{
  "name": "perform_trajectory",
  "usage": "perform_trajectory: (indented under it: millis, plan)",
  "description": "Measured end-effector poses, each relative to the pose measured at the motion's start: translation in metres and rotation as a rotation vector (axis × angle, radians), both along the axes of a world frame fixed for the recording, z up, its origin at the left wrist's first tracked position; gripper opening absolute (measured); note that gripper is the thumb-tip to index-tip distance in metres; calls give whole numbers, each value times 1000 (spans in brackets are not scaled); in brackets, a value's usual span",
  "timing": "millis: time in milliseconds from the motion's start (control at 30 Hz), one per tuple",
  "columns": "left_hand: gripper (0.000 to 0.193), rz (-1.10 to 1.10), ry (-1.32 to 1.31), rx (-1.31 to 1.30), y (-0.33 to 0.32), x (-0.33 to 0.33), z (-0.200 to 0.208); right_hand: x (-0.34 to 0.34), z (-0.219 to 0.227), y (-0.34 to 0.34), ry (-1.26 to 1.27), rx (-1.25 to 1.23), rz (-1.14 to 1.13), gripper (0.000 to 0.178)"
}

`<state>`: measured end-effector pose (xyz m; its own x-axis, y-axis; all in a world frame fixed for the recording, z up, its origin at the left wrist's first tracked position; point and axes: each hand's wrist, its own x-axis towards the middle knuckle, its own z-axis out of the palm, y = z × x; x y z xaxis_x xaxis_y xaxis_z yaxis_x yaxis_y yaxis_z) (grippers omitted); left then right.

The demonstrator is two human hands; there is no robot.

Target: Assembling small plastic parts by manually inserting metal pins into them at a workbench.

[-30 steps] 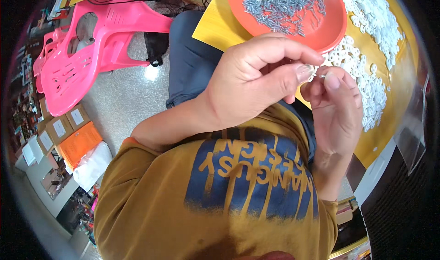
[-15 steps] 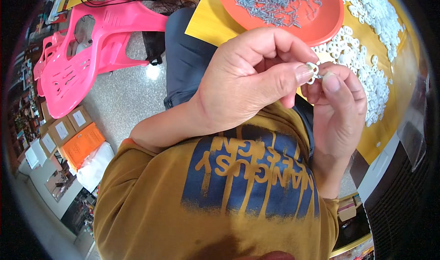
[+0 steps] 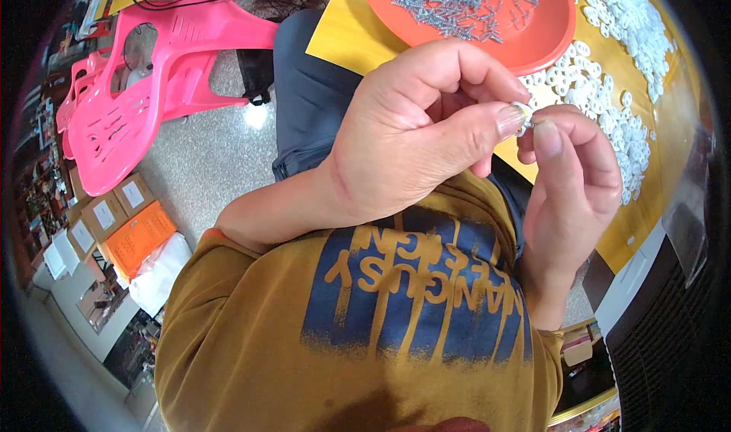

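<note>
My left hand [image 3: 426, 131] pinches a small white plastic piece [image 3: 525, 110] between thumb and forefinger, in front of my chest. From the right, my right hand [image 3: 571, 177] meets it, with thumb and forefinger closed on a small ridged grey metal piece [image 3: 531, 124]. That metal piece touches or enters the white one; the fingertips hide most of both. Just beyond my hands stands an orange-red bowl [image 3: 544, 40] with many similar ridged metal pieces [image 3: 457, 5], screws or springs by their look. Loose white plastic pieces with holes [image 3: 590, 81] lie spread to its right.
The yellow table [image 3: 343, 36] carries the bowl and a larger heap of white pieces [image 3: 628, 20] at far right. A pink plastic chair [image 3: 167, 59] stands on the left floor. Cardboard boxes [image 3: 103, 212], an orange package [image 3: 141, 238] and a white bag [image 3: 161, 272] sit lower left.
The white piece has turned between my left fingertips and shows less now. My right hand has shifted slightly right, its fingers rolled around the metal piece.
</note>
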<state>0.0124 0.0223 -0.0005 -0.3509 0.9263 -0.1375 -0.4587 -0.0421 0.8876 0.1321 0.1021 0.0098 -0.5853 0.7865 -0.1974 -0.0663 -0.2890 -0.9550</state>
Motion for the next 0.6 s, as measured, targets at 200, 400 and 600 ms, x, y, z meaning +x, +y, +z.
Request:
perform_trajectory:
  millis: [200, 400, 600]
  plan:
    - [13, 10, 5, 7, -2, 4, 0, 1, -4, 2, -61, 398, 52, 5]
    - [14, 68, 4, 30, -5, 7, -5, 1, -5, -2, -89, 397, 82, 7]
    - [16, -2, 73, 75, -10, 4, -4, 3, 0, -7, -47, 127, 38, 7]
